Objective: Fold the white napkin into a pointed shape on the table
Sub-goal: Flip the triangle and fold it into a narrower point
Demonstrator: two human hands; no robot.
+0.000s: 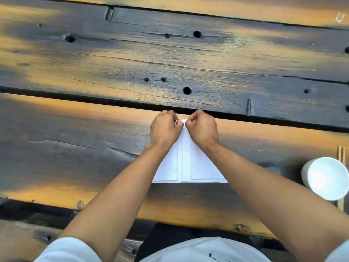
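Note:
The white napkin (188, 165) lies flat on the near plank of the dark wooden table (75, 148). It forms a triangle with its wide base toward me and its tip pointing away. Two flaps meet along a centre seam. My left hand (165, 127) and my right hand (202, 126) sit side by side at the far tip, fingers curled, each pinching the cloth there. Both hands and forearms cover the upper sloping edges of the napkin.
A white bowl (326, 178) stands at the right edge of the table, with wooden chopsticks (341, 157) beside it. A deep gap (94, 99) between planks runs just beyond the napkin's tip. The planks have knots and holes.

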